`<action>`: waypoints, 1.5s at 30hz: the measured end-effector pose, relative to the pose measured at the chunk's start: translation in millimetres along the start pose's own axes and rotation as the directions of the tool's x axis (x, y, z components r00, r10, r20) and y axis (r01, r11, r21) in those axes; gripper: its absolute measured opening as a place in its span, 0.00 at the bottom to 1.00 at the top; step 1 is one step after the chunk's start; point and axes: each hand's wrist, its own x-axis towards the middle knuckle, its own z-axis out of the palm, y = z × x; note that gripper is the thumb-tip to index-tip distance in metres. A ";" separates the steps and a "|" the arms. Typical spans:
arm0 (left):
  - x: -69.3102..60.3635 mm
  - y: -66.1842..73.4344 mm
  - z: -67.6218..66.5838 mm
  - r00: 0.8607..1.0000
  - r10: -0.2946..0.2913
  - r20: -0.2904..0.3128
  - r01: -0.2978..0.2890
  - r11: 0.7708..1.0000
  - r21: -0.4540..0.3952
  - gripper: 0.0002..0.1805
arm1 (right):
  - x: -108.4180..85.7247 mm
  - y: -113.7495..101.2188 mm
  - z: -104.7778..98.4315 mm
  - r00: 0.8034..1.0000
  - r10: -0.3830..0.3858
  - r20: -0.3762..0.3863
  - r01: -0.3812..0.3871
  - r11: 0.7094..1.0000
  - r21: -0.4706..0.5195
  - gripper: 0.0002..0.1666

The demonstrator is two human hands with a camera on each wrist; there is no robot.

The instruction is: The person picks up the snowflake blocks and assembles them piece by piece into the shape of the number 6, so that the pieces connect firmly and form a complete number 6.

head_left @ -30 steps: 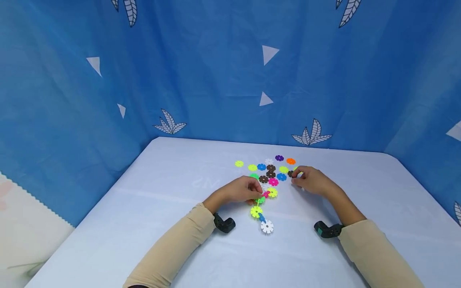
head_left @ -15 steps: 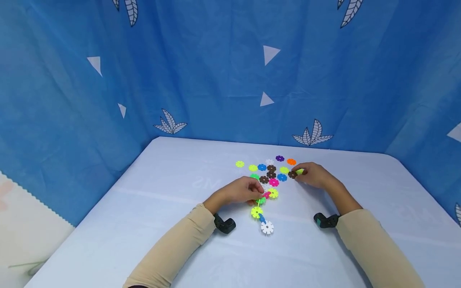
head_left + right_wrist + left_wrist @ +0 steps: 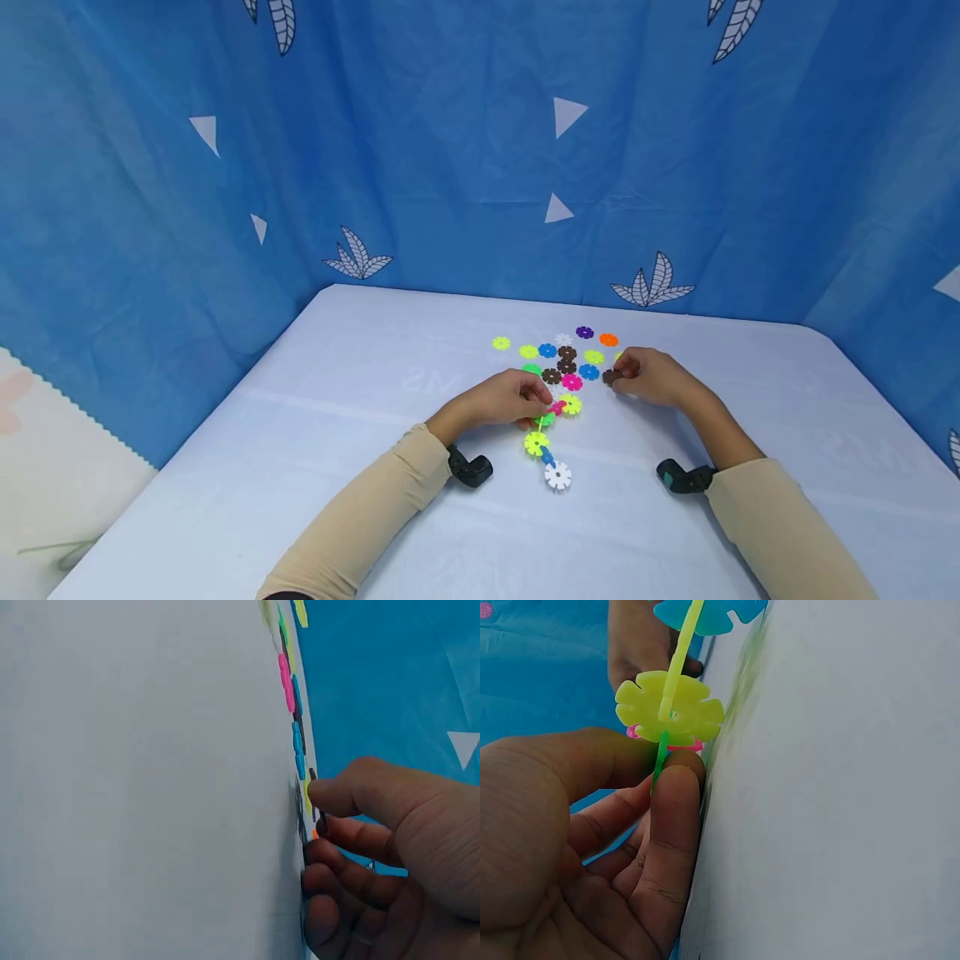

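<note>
While left hand [image 3: 502,397] pinches green disc [image 3: 546,419], right [image 3: 652,378] seemingly brown disc [image 3: 609,377], table edge [image 3: 450,294] beyond.

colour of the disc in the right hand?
Dark brown. The disc shows best in the head view.

Worktop [image 3: 360,350], white surface: one short group of faint, pale letters [image 3: 426,381], left of centre, resembling an M and an S; orientation uncertain, full wording not legible. Same surface, two further groups of pale marks: one toward the right side [image 3: 862,450], one near the front; both too faint to read.
</note>
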 end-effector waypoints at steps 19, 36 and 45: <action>-2.0 2.3 -1.6 1.000 0.005 0.018 -0.006 0.999 0.046 0.10 | -21.5 -27.3 15.2 0.983 -0.135 0.127 0.133 0.991 0.027 0.18; -1.2 4.6 -0.3 0.998 0.041 0.052 -0.043 0.998 0.044 0.15 | -33.7 -36.1 15.6 0.978 -0.166 0.128 0.168 0.986 -0.006 0.07; -4.1 4.6 -2.0 0.999 0.024 0.039 -0.026 0.998 0.063 0.16 | -31.2 -41.9 19.0 0.974 -0.199 0.110 0.204 0.978 -0.035 0.09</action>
